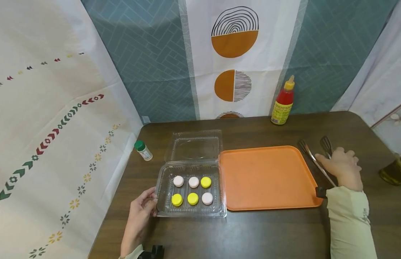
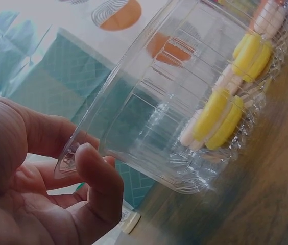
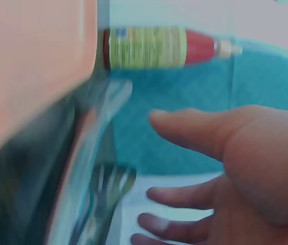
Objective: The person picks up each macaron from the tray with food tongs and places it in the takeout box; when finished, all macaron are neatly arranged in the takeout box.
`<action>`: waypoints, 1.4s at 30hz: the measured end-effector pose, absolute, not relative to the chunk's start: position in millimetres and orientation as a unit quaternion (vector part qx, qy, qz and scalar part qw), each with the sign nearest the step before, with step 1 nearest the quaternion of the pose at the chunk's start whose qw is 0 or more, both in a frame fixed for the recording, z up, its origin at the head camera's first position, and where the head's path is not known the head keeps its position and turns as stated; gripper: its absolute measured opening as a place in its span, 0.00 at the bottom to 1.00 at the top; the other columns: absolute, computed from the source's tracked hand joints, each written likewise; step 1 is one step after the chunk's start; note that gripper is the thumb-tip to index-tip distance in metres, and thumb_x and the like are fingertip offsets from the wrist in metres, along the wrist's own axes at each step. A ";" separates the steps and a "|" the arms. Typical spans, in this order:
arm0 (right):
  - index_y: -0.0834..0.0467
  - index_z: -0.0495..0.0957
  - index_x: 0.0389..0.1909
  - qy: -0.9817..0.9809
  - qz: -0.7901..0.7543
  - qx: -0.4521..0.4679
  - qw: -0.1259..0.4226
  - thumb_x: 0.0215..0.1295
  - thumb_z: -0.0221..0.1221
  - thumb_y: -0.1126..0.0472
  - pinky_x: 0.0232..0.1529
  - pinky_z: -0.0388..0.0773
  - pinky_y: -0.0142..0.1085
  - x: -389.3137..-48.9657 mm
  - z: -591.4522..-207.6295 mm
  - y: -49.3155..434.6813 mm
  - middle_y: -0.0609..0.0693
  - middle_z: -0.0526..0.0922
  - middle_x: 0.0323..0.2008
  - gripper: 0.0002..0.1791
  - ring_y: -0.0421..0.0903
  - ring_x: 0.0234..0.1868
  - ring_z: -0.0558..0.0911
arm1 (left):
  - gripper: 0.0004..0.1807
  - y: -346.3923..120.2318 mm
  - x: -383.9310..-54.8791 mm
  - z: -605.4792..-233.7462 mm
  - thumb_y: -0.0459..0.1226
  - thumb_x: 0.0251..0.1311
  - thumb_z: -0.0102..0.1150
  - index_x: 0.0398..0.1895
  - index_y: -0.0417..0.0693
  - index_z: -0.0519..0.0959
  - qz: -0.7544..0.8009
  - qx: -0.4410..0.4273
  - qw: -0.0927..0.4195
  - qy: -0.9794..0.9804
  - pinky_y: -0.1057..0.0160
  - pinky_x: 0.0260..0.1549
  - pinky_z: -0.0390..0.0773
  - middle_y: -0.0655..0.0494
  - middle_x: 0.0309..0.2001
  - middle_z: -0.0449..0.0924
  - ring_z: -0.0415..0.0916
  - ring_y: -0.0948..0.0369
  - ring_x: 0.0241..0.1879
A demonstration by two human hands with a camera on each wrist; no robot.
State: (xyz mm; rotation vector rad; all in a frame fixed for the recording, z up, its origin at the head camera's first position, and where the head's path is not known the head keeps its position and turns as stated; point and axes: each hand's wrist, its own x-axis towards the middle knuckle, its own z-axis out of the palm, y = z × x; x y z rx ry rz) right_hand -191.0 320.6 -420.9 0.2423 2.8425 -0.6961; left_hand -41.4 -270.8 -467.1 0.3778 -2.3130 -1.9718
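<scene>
A clear plastic clamshell box (image 1: 190, 212), its lid (image 1: 197, 145) folded back, holds two short rows of yellow and pale pink macarons (image 1: 193, 198). My left hand (image 1: 140, 216) pinches the box's left rim between thumb and fingers. In the left wrist view the thumb (image 2: 100, 173) lies over that rim. On the right, my right hand (image 1: 344, 167) hovers with spread fingers over metal tongs (image 1: 318, 165) with slotted ends, hiding part of one arm. The right wrist view shows a gap between the fingertips (image 3: 159, 120) and the tongs.
An orange tray (image 1: 268, 180) lies against the box's right side, tongs along its right edge. A red sauce bottle (image 1: 282, 104) stands at the back. A green-capped shaker (image 1: 143, 151) is at the left, a dark glass container (image 1: 395, 172) at the far right.
</scene>
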 end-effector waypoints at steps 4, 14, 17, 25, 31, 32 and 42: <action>0.82 0.59 0.58 0.969 -0.241 0.054 0.011 0.75 0.49 0.44 0.45 0.56 0.78 -198.8 -419.0 294.9 0.88 0.57 0.53 0.40 0.86 0.52 0.57 | 0.22 -271.4 -40.9 -466.0 0.20 0.65 0.49 0.63 0.26 0.71 -0.645 0.124 0.037 -0.753 0.67 0.20 0.74 0.37 0.44 0.71 0.69 0.63 0.24; 0.74 0.72 0.53 0.950 -0.293 -0.055 -0.088 0.73 0.58 0.57 0.49 0.61 0.70 -216.2 -421.8 236.6 0.74 0.72 0.49 0.23 0.74 0.51 0.67 | 0.22 -270.1 -41.1 -465.1 0.21 0.67 0.50 0.64 0.27 0.71 -0.648 0.131 0.026 -0.750 0.67 0.20 0.74 0.38 0.44 0.72 0.69 0.62 0.24; 0.74 0.74 0.51 0.934 -0.328 -0.080 -0.114 0.73 0.57 0.59 0.54 0.64 0.66 -218.4 -418.0 222.5 0.71 0.75 0.48 0.19 0.71 0.51 0.70 | 0.22 -270.3 -41.0 -465.5 0.21 0.67 0.50 0.64 0.27 0.71 -0.648 0.130 0.025 -0.750 0.67 0.20 0.75 0.38 0.44 0.72 0.69 0.62 0.25; 0.71 0.77 0.49 0.921 -0.350 -0.108 -0.130 0.73 0.57 0.59 0.51 0.73 0.61 -223.9 -410.8 186.9 0.67 0.79 0.45 0.16 0.65 0.47 0.77 | 0.22 -271.2 -39.9 -467.3 0.20 0.66 0.48 0.64 0.26 0.71 -0.644 0.126 0.031 -0.754 0.67 0.20 0.75 0.38 0.44 0.72 0.69 0.63 0.25; 0.69 0.77 0.52 0.924 -0.353 -0.129 -0.070 0.74 0.56 0.59 0.53 0.72 0.60 -227.7 -407.6 158.6 0.66 0.78 0.48 0.17 0.63 0.49 0.77 | 0.22 -270.9 -40.3 -467.5 0.20 0.66 0.48 0.63 0.26 0.71 -0.646 0.127 0.032 -0.752 0.67 0.20 0.75 0.39 0.43 0.72 0.68 0.63 0.24; 0.70 0.76 0.52 0.925 -0.350 -0.133 -0.061 0.74 0.56 0.59 0.53 0.72 0.60 -228.5 -407.5 154.1 0.66 0.78 0.48 0.17 0.63 0.50 0.76 | 0.22 -270.9 -40.4 -467.4 0.20 0.66 0.48 0.63 0.26 0.71 -0.646 0.128 0.032 -0.752 0.67 0.20 0.75 0.39 0.43 0.71 0.68 0.63 0.24; 0.69 0.75 0.57 0.925 -0.335 -0.179 0.004 0.73 0.58 0.57 0.56 0.73 0.58 -229.2 -421.4 111.3 0.65 0.77 0.53 0.21 0.63 0.54 0.77 | 0.22 -271.4 -40.3 -468.0 0.20 0.65 0.49 0.63 0.26 0.71 -0.650 0.129 0.039 -0.748 0.67 0.19 0.74 0.37 0.43 0.71 0.68 0.62 0.24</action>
